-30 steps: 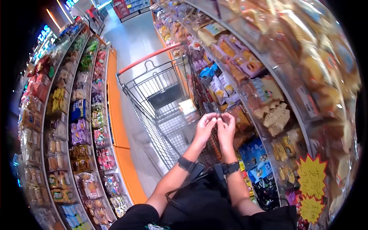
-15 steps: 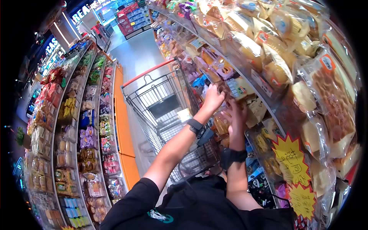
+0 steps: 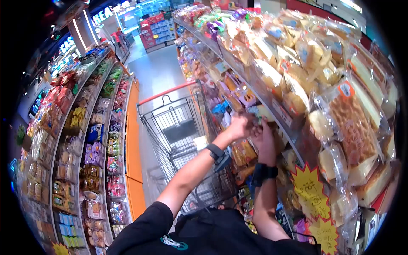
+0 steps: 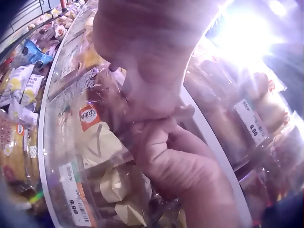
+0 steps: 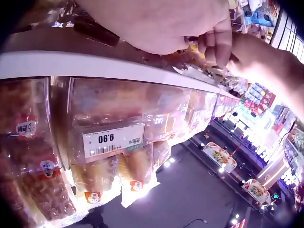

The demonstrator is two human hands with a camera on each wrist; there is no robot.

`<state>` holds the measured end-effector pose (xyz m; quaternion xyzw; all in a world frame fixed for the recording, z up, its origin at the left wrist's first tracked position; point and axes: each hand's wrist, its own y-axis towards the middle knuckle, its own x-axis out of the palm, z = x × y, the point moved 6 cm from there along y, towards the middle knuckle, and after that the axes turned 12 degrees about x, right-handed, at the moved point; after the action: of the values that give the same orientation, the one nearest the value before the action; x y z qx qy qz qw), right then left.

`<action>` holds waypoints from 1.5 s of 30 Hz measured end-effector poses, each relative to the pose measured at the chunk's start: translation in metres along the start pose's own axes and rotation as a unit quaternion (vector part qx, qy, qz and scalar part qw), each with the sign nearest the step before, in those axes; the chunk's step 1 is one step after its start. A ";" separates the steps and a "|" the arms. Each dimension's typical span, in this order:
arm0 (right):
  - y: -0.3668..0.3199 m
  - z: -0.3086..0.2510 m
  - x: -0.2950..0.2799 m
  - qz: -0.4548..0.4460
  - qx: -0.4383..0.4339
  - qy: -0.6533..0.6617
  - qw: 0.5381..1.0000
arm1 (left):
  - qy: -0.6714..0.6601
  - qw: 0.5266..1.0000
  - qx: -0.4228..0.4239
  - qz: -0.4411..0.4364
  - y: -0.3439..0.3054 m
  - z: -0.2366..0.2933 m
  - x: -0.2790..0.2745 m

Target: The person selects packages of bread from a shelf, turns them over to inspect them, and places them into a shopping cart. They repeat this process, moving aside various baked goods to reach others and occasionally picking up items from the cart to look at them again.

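Both bare hands are close together over the right-hand shelf, just past its clear front edge. In the head view the left hand has its fingers curled, and the right hand bends up beside it. Their fingertips meet in the left wrist view, where the left hand covers much of the contact. I cannot tell whether anything small is between them. Behind the fingers lie a clear-wrapped brown loaf with a red label and pale wrapped pastries. The right wrist view shows the right hand above the shelf's white edge strip.
A wire shopping cart with a red handle stands in the aisle ahead. Bagged breads pile on the upper right shelf, with yellow starburst signs below. Snack shelves with an orange side panel line the left.
From in front of the body, above the cart, both hands have moved right to the shelf and stayed there. The head view has tilted up, showing more of the upper breads.
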<state>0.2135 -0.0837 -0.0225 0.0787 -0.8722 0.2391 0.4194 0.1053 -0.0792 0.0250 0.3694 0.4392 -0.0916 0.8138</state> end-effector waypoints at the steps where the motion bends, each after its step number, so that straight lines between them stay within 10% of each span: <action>1: 0.006 0.003 -0.004 0.023 0.013 0.013 1.000 | 0.016 0.998 0.039 0.048 -0.001 0.011 -0.009; 11: 0.003 -0.018 -0.006 -0.033 0.052 -0.065 0.996 | -0.051 0.977 0.110 0.178 0.011 0.042 -0.036; 25: -0.044 -0.018 -0.002 -0.042 -0.168 -0.045 0.984 | -0.156 0.945 0.132 0.256 -0.017 0.070 -0.062; 27: -0.054 -0.005 0.004 -0.100 -0.008 0.261 0.960 | -0.168 0.940 0.135 0.263 -0.023 0.074 -0.066; 29: -0.021 0.003 -0.017 -0.110 0.004 0.198 0.974 | -0.156 0.952 0.138 0.225 -0.028 0.073 -0.063; 30: -0.026 -0.006 -0.023 -0.018 -0.112 -0.069 0.991 | -0.149 0.957 0.138 0.205 -0.032 0.072 -0.062; 31: -0.037 -0.015 -0.019 0.074 -0.223 -0.328 0.915 | -0.157 0.959 0.137 0.192 -0.034 0.073 -0.061; 35: -0.031 -0.010 -0.027 0.098 -0.350 -0.357 0.861 | -0.117 0.953 0.124 0.252 -0.043 0.073 -0.065; 39: -0.055 0.010 0.014 0.016 -0.228 -0.062 0.971 | -0.071 0.954 0.118 0.265 -0.054 0.069 -0.068; 41: -0.054 0.017 0.010 0.069 -0.322 -0.248 0.911 | -0.091 0.949 0.105 0.284 -0.063 0.080 -0.090; 43: -0.077 0.029 0.040 -0.014 -0.258 -0.104 0.961 | -0.278 0.904 -0.038 0.323 -0.085 0.064 -0.097; 45: -0.093 0.029 0.061 0.056 -0.327 -0.280 0.901 | -0.354 0.848 -0.132 0.371 -0.107 0.045 -0.093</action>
<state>0.1861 -0.1751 0.0416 -0.0475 -0.9857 -0.0680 0.1463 0.0279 -0.2021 0.0571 0.3361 -0.0401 0.1518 0.9286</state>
